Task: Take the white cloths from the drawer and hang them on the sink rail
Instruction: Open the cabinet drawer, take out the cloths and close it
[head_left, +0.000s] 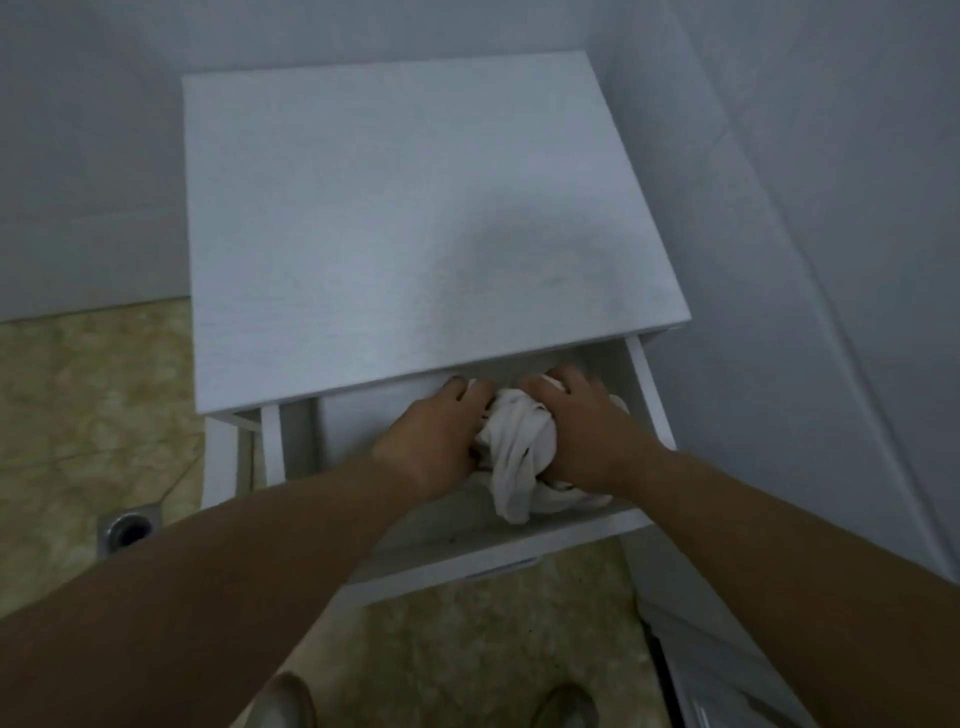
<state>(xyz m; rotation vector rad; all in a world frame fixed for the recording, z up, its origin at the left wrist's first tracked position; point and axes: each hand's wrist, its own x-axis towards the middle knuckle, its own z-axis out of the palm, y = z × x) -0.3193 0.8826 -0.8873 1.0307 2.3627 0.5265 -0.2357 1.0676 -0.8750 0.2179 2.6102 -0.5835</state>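
White cloths bunched, fingertips hidden under cabinet top.

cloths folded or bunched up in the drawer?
Bunched. The white cloths sit as a crumpled wad inside the open drawer, gathered between the left hand and right hand.

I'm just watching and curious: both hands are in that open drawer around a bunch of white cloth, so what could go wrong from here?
1. The white cloths are bunched, with one end trailing toward the drawer front; lifted like this, a piece might slip out and land on the floor.
2. The left hand and right hand sit close under the cabinet top, so knuckles may bump its edge when lifting.
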